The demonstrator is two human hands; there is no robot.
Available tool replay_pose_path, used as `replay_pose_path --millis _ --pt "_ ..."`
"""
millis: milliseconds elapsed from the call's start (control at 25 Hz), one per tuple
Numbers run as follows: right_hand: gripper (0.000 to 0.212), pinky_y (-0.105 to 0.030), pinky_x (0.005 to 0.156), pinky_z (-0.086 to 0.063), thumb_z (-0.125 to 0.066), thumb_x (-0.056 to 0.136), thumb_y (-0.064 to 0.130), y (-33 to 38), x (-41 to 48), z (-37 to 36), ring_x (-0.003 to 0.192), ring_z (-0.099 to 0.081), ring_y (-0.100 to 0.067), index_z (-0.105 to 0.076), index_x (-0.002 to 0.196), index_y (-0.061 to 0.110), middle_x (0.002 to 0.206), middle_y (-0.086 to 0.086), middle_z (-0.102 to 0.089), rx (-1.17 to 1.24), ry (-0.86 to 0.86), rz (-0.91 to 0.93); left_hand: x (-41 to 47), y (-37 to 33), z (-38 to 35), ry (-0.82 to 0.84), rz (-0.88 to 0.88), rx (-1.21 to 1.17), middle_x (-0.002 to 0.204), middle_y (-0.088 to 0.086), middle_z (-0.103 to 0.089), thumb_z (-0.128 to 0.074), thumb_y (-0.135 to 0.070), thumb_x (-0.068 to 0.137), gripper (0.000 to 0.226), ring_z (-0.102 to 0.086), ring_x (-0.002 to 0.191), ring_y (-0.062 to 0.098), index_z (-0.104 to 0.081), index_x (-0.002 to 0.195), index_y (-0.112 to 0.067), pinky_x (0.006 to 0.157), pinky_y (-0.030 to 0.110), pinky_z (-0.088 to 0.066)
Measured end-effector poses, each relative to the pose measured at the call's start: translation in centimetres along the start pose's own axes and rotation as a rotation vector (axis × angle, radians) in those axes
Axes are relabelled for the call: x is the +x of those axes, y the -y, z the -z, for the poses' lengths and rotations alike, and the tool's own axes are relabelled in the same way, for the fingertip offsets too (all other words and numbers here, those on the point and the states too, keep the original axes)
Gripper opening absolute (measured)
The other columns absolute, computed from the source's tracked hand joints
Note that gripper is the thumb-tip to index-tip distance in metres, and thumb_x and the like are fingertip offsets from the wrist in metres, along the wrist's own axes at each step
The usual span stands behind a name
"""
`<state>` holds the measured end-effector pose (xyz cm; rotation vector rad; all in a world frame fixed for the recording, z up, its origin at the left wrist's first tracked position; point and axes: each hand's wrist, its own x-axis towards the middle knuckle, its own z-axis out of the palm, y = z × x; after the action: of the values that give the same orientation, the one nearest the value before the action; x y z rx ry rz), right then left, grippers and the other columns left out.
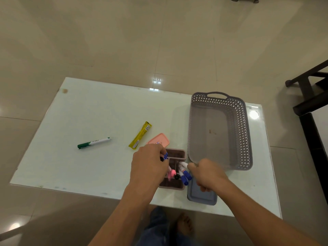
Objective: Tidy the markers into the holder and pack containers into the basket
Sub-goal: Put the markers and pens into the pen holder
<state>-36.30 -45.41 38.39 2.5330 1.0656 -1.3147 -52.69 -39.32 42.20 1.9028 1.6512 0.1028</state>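
Observation:
A brown compartmented marker holder [175,155] stands near the table's front edge. Blue-capped markers [184,175] and a pink one [171,174] lean inside it. My left hand [149,162] grips a blue-capped marker [165,155] over the holder's left side. My right hand [206,174] pinches the white end of another marker [183,164] at the holder's right side. A green marker [93,142] lies alone on the table to the left. An empty grey lattice basket [246,132] sits at the right. A pink container [158,140] lies behind the holder and a blue-grey container [202,197] lies under my right hand.
A yellow packet [140,135] lies left of the pink container. The white glass table [88,112] stands on a tiled floor. Dark furniture [312,96] stands at the right edge. My legs and bare foot [184,224] show below the table's front edge.

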Motion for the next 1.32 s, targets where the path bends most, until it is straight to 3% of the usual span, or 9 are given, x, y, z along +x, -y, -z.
replay_pose_path --millis 120,320,440,560,880,960,1040,1160,1320 --pt "0.049 -0.024 0.051 -0.044 -0.04 0.101 0.041 0.8 1.0 -0.2 0.045 -0.054 -0.018 -0.06 0.071 0.008 0.055 -0.006 -0.062 0.038 0.046 -0.055 0.2 -0.4 -0.6 -0.001 0.004 -0.013 0.099 -0.007 -0.072 -0.071 -0.025 0.086 0.02 -0.064 0.086 0.01 -0.072 0.106 -0.029 0.073 0.018 -0.044" --pt "0.029 -0.03 0.056 -0.043 -0.041 0.099 0.035 0.8 3.5 -1.1 0.054 -0.042 -0.018 -0.049 0.083 0.012 0.07 -0.007 -0.045 0.355 0.333 -0.363 0.9 -1.9 -0.9 -0.025 -0.025 -0.03 0.094 -0.008 -0.068 -0.07 -0.026 0.086 0.015 -0.06 0.083 0.009 -0.071 0.101 -0.026 0.07 0.019 -0.041" --pt "0.033 -0.029 0.061 -0.053 -0.045 0.101 0.039 1.0 3.8 -1.2 0.061 -0.055 -0.018 -0.055 0.093 0.009 0.08 -0.01 -0.059 0.454 0.384 -0.443 1.3 -2.4 -0.4 -0.021 -0.044 -0.042 0.099 -0.01 -0.069 -0.07 -0.025 0.084 0.019 -0.063 0.092 0.012 -0.071 0.103 -0.026 0.08 0.028 -0.052" --pt "0.041 -0.027 0.063 -0.057 -0.044 0.103 0.044 1.5 3.7 -1.3 0.064 -0.062 -0.018 -0.058 0.109 0.007 0.09 -0.012 -0.066 0.497 0.418 -0.456 1.5 -2.2 0.2 -0.026 -0.035 -0.027 0.101 -0.01 -0.071 -0.069 -0.024 0.084 0.021 -0.063 0.094 0.012 -0.071 0.105 -0.026 0.08 0.024 -0.049" --pt "0.04 -0.033 0.077 -0.064 -0.08 0.082 0.026 2.5 4.2 -2.0 0.079 -0.072 -0.022 -0.057 0.105 0.004 0.109 -0.016 -0.07 0.452 0.454 -0.507 1.7 -0.9 1.6 -0.006 0.031 -0.029 0.106 -0.006 -0.072 -0.071 -0.026 0.086 0.026 -0.064 0.097 0.011 -0.071 0.112 -0.025 0.078 0.019 -0.041" --pt "0.034 -0.024 0.076 -0.061 -0.081 0.081 0.021 2.9 4.7 -2.0 0.075 -0.068 -0.017 -0.057 0.1 0.005 0.107 -0.013 -0.069 0.378 0.486 -0.486 2.0 -0.8 1.8 0.001 0.036 -0.038 0.106 -0.006 -0.073 -0.071 -0.025 0.086 0.027 -0.065 0.098 0.011 -0.071 0.113 -0.024 0.08 0.019 -0.043" --pt "0.029 -0.016 0.063 -0.052 -0.077 0.084 0.022 3.4 5.0 -1.7 0.067 -0.065 -0.013 -0.059 0.102 0.008 0.103 -0.01 -0.069 0.302 0.529 -0.467 2.4 -0.7 1.9 0.004 0.04 -0.03 0.107 -0.006 -0.073 -0.071 -0.025 0.086 0.027 -0.065 0.099 0.011 -0.071 0.113 -0.024 0.081 0.019 -0.044" --pt "0.026 -0.015 0.052 -0.042 -0.073 0.088 0.023 3.7 5.3 -0.8 0.051 -0.058 -0.009 -0.062 0.106 0.007 0.085 -0.007 -0.069 0.26 0.569 -0.485 3.0 -0.7 2.1 0.011 0.053 -0.034 0.105 -0.006 -0.073 -0.07 -0.022 0.085 0.027 -0.066 0.096 0.011 -0.072 0.112 -0.024 0.078 0.019 -0.043" --pt "0.023 -0.015 0.05 -0.044 -0.07 0.091 0.021 3.7 5.3 0.7 0.047 -0.056 -0.008 -0.063 0.102 0.002 0.071 -0.005 -0.068 0.237 0.622 -0.498 3.5 -1.1 2.3 0.026 0.05 -0.031 0.103 -0.007 -0.073 -0.069 -0.019 0.084 0.028 -0.064 0.094 0.01 -0.071 0.112 -0.024 0.074 0.018 -0.04"
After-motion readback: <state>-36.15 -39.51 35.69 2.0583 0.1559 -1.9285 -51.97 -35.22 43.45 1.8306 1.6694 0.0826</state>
